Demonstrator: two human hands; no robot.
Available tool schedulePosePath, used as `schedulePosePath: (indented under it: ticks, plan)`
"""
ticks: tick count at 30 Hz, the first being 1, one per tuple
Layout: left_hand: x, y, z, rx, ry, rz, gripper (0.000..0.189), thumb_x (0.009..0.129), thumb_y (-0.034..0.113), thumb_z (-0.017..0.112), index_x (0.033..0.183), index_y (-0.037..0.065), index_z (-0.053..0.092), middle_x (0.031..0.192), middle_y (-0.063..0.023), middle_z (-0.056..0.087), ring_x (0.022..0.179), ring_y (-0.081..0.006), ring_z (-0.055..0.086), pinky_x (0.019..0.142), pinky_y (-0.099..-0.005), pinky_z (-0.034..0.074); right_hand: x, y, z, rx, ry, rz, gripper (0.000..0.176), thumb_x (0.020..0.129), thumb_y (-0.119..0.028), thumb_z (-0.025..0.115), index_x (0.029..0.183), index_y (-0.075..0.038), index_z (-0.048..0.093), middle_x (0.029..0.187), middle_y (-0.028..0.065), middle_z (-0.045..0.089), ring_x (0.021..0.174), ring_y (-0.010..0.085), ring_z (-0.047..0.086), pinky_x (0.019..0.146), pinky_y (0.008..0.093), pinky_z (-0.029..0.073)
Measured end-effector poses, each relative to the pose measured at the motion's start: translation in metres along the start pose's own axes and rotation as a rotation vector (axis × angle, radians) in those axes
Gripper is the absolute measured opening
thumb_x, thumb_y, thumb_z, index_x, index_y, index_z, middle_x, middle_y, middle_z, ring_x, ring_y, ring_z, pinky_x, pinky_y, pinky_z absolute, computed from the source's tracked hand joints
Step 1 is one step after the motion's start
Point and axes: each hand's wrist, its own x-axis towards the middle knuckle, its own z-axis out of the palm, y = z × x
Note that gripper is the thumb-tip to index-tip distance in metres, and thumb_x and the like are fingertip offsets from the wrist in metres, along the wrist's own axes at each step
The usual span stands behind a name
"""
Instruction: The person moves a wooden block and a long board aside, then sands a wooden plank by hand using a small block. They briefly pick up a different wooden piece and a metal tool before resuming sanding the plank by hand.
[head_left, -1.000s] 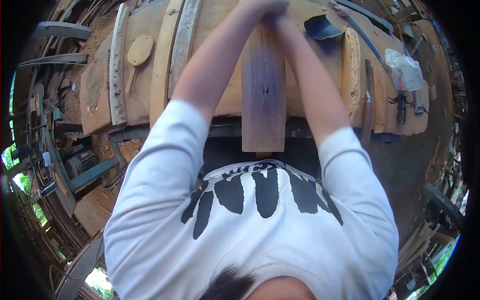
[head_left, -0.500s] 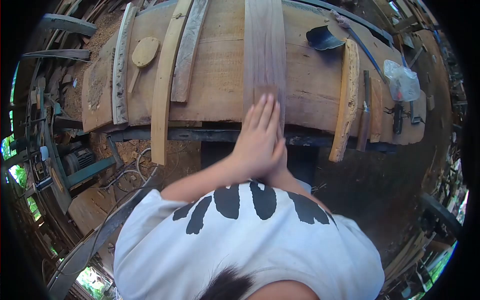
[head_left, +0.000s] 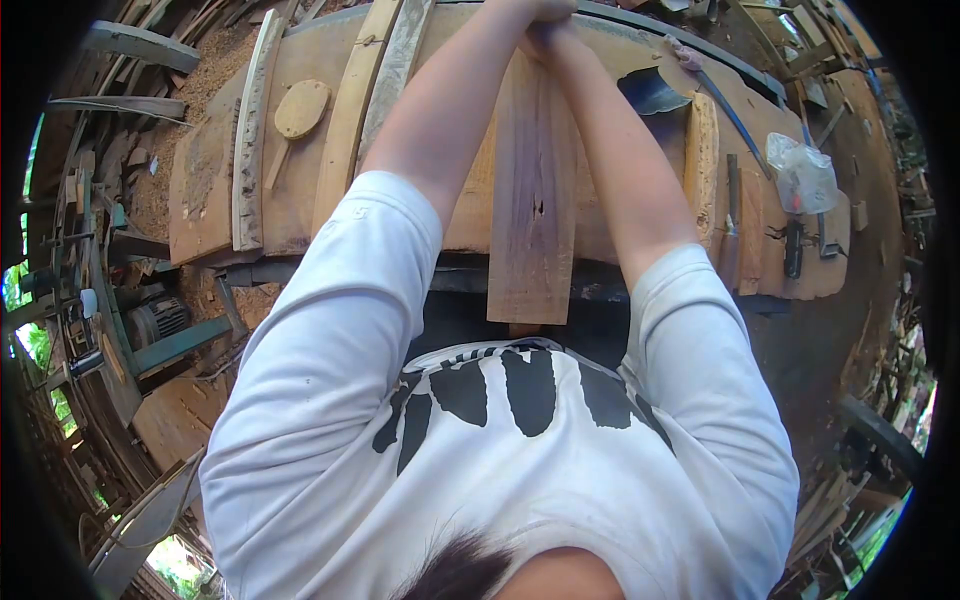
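Observation:
Both my arms stretch forward over a long wooden board [head_left: 533,270] with darker grain and a small crack. My left hand [head_left: 548,9] and my right hand [head_left: 550,36] lie close together at the board's far end, by the top edge of the view. Their fingers are out of sight, and so is anything under them. The board lies lengthwise on a wide wooden slab tabletop [head_left: 460,215], and its near end juts past the edge toward my shirt.
To the left lie a round wooden paddle [head_left: 302,110] and long wood strips [head_left: 254,140]. On the right are a dark curved sheet [head_left: 652,90], a rough wood strip [head_left: 702,150], a plastic bag [head_left: 804,178] and a black-handled tool [head_left: 794,248]. A motor [head_left: 160,318] stands lower left.
My stacked hands have slid forward from the board's near part to its far end. The small brown block under my fingers earlier is now hidden. The board's near end is uncovered.

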Motion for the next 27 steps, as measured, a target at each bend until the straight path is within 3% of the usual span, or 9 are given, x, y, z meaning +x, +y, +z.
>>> schedulePosePath:
  ticks: [4,5,6,7,12,17,20,22,27]
  plan:
    - [-0.016,-0.027,0.084,-0.051,0.240,-0.013,0.061,0.082,0.035,0.056,0.131,-0.001,0.057,0.144,-0.0280,0.046,0.138,-0.0322,0.042,0.116,-0.0385,0.031,-0.001,0.005,0.012,0.202,0.107,0.058,0.039,0.091,-0.018,0.049,0.128,-0.008,0.052,0.133,0.0164,0.056,0.125,0.0261,0.052,0.107,0.0373,0.040]
    - [-0.097,0.026,0.027,-0.072,0.030,0.016,0.069,0.095,0.037,0.043,0.146,-0.008,0.033,0.156,-0.0277,0.027,0.148,-0.0396,0.019,0.122,-0.0445,0.018,-0.047,-0.002,0.016,0.348,0.188,-0.030,0.046,0.086,-0.015,0.055,0.130,-0.005,0.051,0.137,0.0197,0.052,0.131,0.0314,0.046,0.110,0.0410,0.036]
    - [-0.148,0.043,0.029,-0.103,0.045,0.037,0.069,0.097,0.037,0.036,0.147,-0.010,0.029,0.156,-0.0279,0.026,0.147,-0.0418,0.019,0.122,-0.0459,0.017,-0.094,-0.003,0.035,-0.307,0.401,-0.332,0.058,0.084,-0.017,0.060,0.137,0.000,0.045,0.145,0.0219,0.044,0.133,0.0345,0.042,0.111,0.0440,0.034]
    - [-0.200,0.064,0.026,-0.146,0.027,0.038,0.069,0.097,0.037,0.037,0.146,-0.010,0.031,0.156,-0.0283,0.027,0.147,-0.0419,0.020,0.122,-0.0461,0.015,-0.150,-0.026,0.005,0.205,0.331,-0.313,0.070,0.082,-0.021,0.063,0.144,0.002,0.038,0.152,0.0215,0.035,0.141,0.0371,0.032,0.117,0.0476,0.026]
    - [-0.365,0.134,0.017,-0.289,-0.111,0.150,0.070,0.092,0.025,0.050,0.145,-0.014,0.028,0.154,-0.0337,0.022,0.147,-0.0470,0.015,0.120,-0.0509,0.016,-0.322,-0.073,0.007,0.240,0.050,-0.123,0.072,0.083,-0.029,0.066,0.144,0.000,0.042,0.153,0.0236,0.033,0.147,0.0383,0.023,0.120,0.0502,0.019]
    - [-0.293,0.109,0.027,-0.227,0.001,0.078,0.071,0.092,0.025,0.046,0.146,-0.016,0.023,0.155,-0.0363,0.017,0.147,-0.0483,0.012,0.122,-0.0485,0.013,-0.251,-0.047,-0.006,0.494,0.157,-0.143,0.068,0.084,-0.024,0.065,0.142,0.002,0.042,0.152,0.0269,0.033,0.145,0.0398,0.026,0.119,0.0496,0.022]
    - [-0.150,0.061,0.028,-0.088,0.055,0.001,0.068,0.095,0.026,0.039,0.147,-0.015,0.021,0.155,-0.0355,0.019,0.147,-0.0460,0.015,0.122,-0.0462,0.015,-0.110,0.002,0.019,-0.032,0.047,-0.281,0.050,0.081,-0.009,0.057,0.130,0.001,0.051,0.135,0.0230,0.051,0.128,0.0339,0.046,0.108,0.0432,0.037]
    - [-0.060,0.030,0.015,-0.094,0.024,-0.059,0.072,0.096,0.033,0.037,0.149,-0.013,0.020,0.157,-0.0314,0.018,0.149,-0.0424,0.014,0.123,-0.0428,0.012,-0.009,0.021,0.015,0.406,0.125,-0.125,0.046,0.087,-0.007,0.050,0.132,0.002,0.048,0.140,0.0275,0.047,0.132,0.0345,0.043,0.109,0.0411,0.036]
    - [0.003,0.011,-0.001,0.060,-0.074,-0.141,0.074,0.097,0.037,0.032,0.150,-0.012,0.016,0.159,-0.0282,0.016,0.150,-0.0407,0.013,0.123,-0.0421,0.009,0.082,0.056,0.025,0.105,0.445,-0.543,0.054,0.095,-0.016,0.046,0.145,0.002,0.035,0.150,0.0248,0.038,0.138,0.0349,0.037,0.112,0.0386,0.034]
